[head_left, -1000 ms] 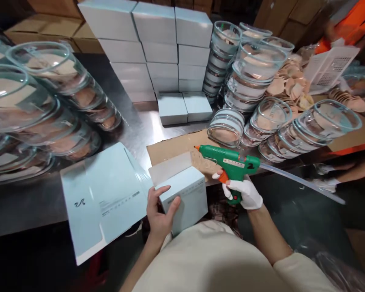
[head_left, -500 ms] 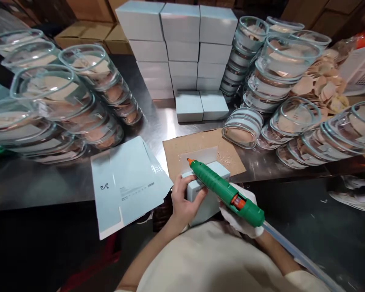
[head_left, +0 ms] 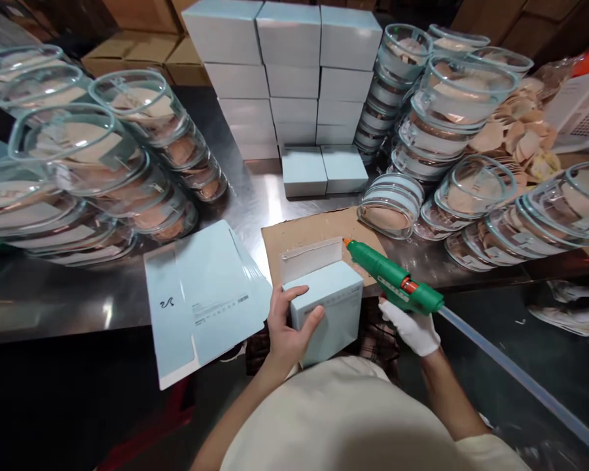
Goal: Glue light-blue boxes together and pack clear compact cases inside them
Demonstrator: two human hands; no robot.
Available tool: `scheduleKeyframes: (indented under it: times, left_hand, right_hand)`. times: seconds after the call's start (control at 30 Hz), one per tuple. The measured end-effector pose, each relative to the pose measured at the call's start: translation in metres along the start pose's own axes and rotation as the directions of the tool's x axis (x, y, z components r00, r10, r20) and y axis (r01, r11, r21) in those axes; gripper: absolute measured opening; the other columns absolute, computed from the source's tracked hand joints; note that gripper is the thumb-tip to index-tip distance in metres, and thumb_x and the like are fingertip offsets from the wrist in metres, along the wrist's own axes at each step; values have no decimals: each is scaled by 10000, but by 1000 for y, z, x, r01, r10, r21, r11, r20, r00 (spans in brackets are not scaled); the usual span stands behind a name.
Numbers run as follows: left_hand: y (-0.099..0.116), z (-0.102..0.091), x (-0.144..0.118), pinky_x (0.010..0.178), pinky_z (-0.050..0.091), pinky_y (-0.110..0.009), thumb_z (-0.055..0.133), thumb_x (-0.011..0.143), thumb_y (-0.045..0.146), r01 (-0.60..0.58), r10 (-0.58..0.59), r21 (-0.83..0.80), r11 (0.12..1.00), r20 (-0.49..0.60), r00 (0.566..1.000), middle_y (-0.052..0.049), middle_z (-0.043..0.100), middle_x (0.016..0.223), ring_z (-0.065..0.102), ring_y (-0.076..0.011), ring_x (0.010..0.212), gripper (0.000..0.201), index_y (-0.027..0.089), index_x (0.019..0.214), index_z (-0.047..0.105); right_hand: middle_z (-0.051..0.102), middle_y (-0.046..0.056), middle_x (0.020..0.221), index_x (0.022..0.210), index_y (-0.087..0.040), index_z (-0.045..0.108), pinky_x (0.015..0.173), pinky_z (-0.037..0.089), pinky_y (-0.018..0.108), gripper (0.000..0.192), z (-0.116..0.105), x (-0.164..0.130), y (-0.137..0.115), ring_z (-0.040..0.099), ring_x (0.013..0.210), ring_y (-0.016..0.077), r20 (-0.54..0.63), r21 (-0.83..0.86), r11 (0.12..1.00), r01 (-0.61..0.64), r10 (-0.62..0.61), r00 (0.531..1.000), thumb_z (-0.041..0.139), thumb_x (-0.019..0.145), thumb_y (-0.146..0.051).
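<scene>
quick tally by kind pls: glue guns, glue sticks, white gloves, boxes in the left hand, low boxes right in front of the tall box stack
glue gun: 1
glue stick: 1
white glove: 1
held box: 1
low boxes: 2
total: 6

Pale blue boxes (head_left: 293, 83) rise in three columns on the metal worktop (head_left: 88, 301), with two more (head_left: 304, 173) side by side just in front. The left tubs (head_left: 78, 180) and right tubs (head_left: 451, 140), all clear, stand in stacks with beige pieces inside; one short stack (head_left: 390, 206) tilts near a cardboard sheet (head_left: 299, 230). Loose beige pieces (head_left: 525, 134) lie heaped beside a white basket (head_left: 582, 121). Brown cartons (head_left: 142, 55) sit behind; a white shoe (head_left: 564, 320) shows low on the right.
</scene>
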State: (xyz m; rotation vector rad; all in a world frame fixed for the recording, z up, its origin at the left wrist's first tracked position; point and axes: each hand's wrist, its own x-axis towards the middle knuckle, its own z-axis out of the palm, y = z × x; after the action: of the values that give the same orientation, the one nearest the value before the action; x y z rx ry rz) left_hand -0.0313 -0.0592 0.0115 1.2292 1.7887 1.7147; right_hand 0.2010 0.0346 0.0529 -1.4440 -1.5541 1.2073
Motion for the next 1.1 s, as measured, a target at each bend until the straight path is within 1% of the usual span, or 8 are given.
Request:
scheduleKeyframes:
  times: [0.17,0.33,0.47,0.6,0.77,0.83,0.93,1.1]
  left_hand:
    - [0,-6,5,1049,448,-395,778,877,516,31,-31,-60,998,4,1000,-35,655,1076,625,-248,1086,330,278,1092,704]
    - [6,-10,14,932,478,-342,772,880,537,17,-20,-116,993,-21,1000,-30,652,1045,626,-229,1021,332,274,1072,708]
    - [7,-10,16,808,503,-310,783,860,564,76,-67,-207,975,48,997,-20,623,985,632,-205,911,362,268,1050,699]
    - [6,-5,15,803,535,-326,807,826,585,123,-76,-277,953,172,982,-54,620,1087,662,-232,975,397,262,1018,679]
    - [-1,2,18,880,583,-385,828,821,569,181,-139,-442,879,125,982,-70,617,1269,702,-259,1118,605,369,1256,458]
    - [-4,1,21,919,581,-404,828,833,543,158,-125,-489,858,100,987,-55,635,1225,699,-258,1159,672,404,1313,380]
    - [-6,-6,27,954,561,-408,822,843,523,110,-63,-431,895,121,991,-76,643,1181,681,-277,1191,415,301,1100,583]
    - [-3,-14,33,999,544,-464,816,854,498,101,-50,-393,914,137,989,-90,630,1183,680,-315,1197,289,242,900,689]
  right_hand:
    - [731,66,684,939,-183,730,430,470,310,514,9,46,8,578,458,184,95,15,978,-209,207,974,605,769,-651]
    - [707,100,624,686,-208,648,525,510,318,483,1,81,12,699,608,254,24,-168,947,-273,281,959,595,845,-661]
    - [786,127,896,723,-213,730,726,550,324,390,-4,72,-8,734,1004,311,-184,-313,944,-106,49,982,749,800,-596]
    - [790,95,1153,1199,-202,771,898,589,376,577,27,61,-33,727,1063,280,155,49,996,75,-81,985,813,771,-587]
    - [767,111,1127,1110,-176,772,940,587,414,754,39,67,-36,719,1068,282,467,264,959,100,-218,857,745,749,-837]
    - [718,140,1273,1165,-197,759,1013,556,448,838,30,70,-36,679,1187,298,585,283,918,278,-395,709,669,743,-916]
    - [688,141,1308,1184,-219,731,1035,543,452,630,21,71,-39,668,1203,270,645,274,825,494,-539,542,763,829,-739]
    - [693,109,1274,1193,-250,750,1025,557,388,239,31,65,-39,684,1171,200,572,262,708,656,-661,486,654,1035,-403]
